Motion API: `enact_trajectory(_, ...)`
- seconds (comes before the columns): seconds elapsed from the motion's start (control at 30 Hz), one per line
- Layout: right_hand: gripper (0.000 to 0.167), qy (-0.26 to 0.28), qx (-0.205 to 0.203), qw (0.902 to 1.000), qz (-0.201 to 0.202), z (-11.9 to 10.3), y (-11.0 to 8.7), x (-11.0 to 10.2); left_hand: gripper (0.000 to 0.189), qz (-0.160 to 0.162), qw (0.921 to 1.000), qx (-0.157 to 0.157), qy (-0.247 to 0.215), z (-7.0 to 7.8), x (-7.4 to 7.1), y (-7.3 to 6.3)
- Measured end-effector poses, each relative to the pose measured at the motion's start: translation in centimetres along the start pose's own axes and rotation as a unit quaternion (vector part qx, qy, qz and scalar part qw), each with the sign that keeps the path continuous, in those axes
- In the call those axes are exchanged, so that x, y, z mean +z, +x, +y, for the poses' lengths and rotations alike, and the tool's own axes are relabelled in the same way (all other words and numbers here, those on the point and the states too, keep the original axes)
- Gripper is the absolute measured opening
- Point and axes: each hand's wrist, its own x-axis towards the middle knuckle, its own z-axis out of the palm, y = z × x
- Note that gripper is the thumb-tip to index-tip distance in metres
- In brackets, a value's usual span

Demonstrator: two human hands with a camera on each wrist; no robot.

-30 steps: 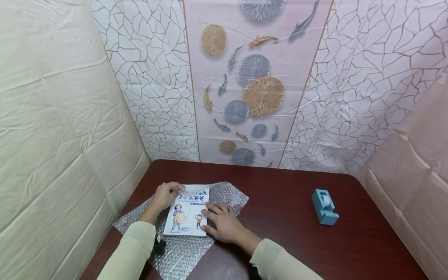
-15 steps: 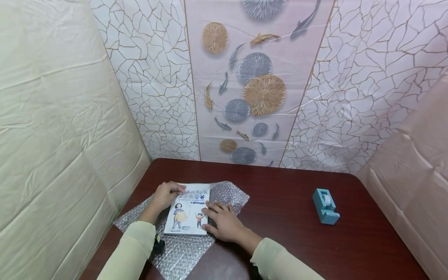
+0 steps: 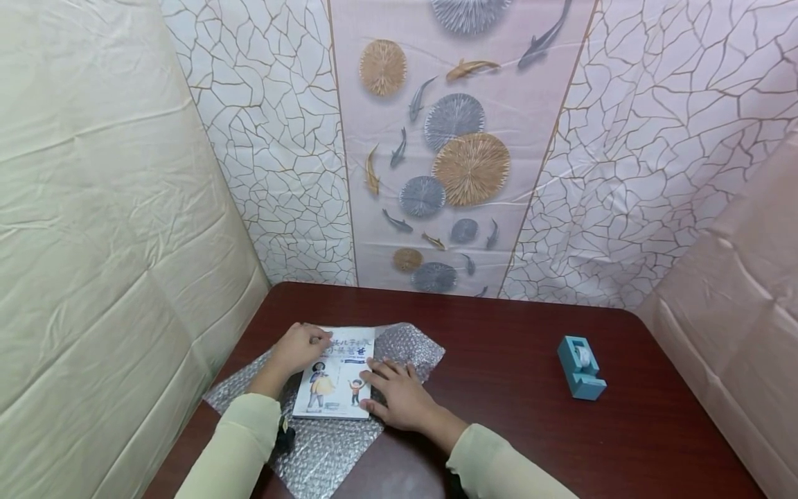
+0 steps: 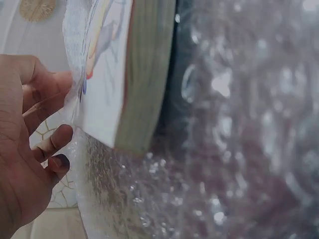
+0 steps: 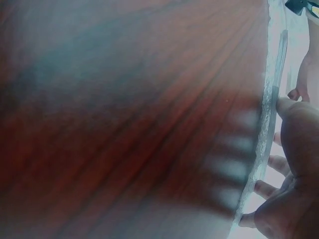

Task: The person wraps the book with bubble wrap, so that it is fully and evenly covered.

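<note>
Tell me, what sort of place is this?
Probably a small screened-off work corner, perhaps for packing: a book lies on bubble wrap, a teal tape dispenser sits on the red-brown table, and a creased, fish-patterned backdrop rises behind.

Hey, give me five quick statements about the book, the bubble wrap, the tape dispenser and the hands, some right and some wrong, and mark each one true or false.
1. The book lies on the bubble wrap. True.
2. The book is lying open. False: it is closed.
3. The left hand holds bubble wrap at the book's far left corner. True.
4. The right hand is touching the tape dispenser. False: it rests at the book's right edge, and the dispenser stands apart, farther right.
5. The tape dispenser stands directly on the table, off the bubble wrap. True.
</note>
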Motion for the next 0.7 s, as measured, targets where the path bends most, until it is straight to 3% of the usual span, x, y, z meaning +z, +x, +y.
enact_trajectory(0.27, 0.061, -0.002, -0.002, 1.0, -0.001, -0.1, 0.0, -0.1, 0.032, 0.016, 0.9975, 0.045, 0.052, 0.7, 0.2, -0.2)
enact_trajectory(0.43, 0.061, -0.003, -0.004, 1.0, 0.0, 0.0, 0.0, -0.1, 0.034, 0.019, 0.9946, 0.055, 0.086, 1.2, 0.1, -0.5)
enact_trajectory(0.7, 0.061, 0.002, -0.005, 1.0, -0.001, 0.1, 0.1, -0.1, 0.03, 0.003, 0.9941, 0.063, 0.088, 1.5, 0.1, -0.6)
